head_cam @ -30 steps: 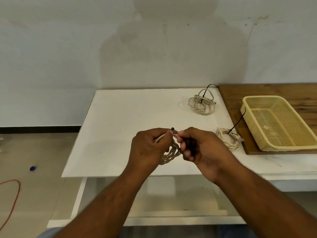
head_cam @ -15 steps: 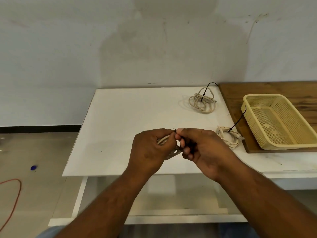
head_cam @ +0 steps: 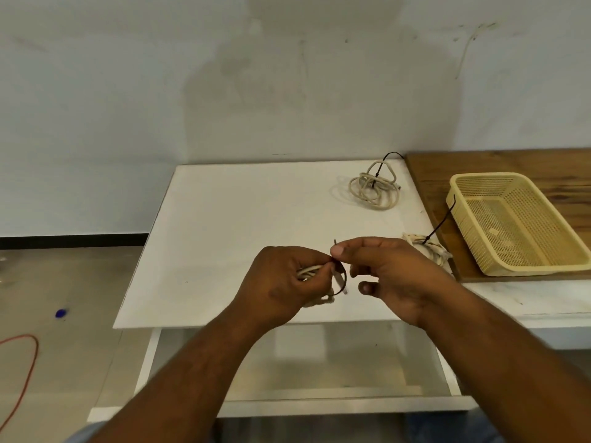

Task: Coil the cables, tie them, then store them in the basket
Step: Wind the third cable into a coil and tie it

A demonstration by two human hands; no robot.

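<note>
My left hand (head_cam: 281, 279) grips a coiled cream cable (head_cam: 311, 272) above the front of the white table (head_cam: 230, 212). A thin black tie (head_cam: 341, 279) loops around the coil. My right hand (head_cam: 383, 270) pinches the tie's end between thumb and forefinger, just right of the coil; a short tip sticks up above the fingers. A second coiled cable (head_cam: 374, 188) with a black tie lies at the back of the table. A third tied coil (head_cam: 428, 249) lies at the table's right edge, partly behind my right hand. The yellow mesh basket (head_cam: 518, 266) holds no cables.
The basket stands on a brown wooden board (head_cam: 499, 161) to the right of the white table. A grey wall rises right behind both. On the floor at the left lie an orange cord (head_cam: 28, 362) and a small blue object (head_cam: 60, 313).
My hands have drawn slightly apart. The black tie now shows as an open loop around the coil, with my right hand moved a little to the right.
</note>
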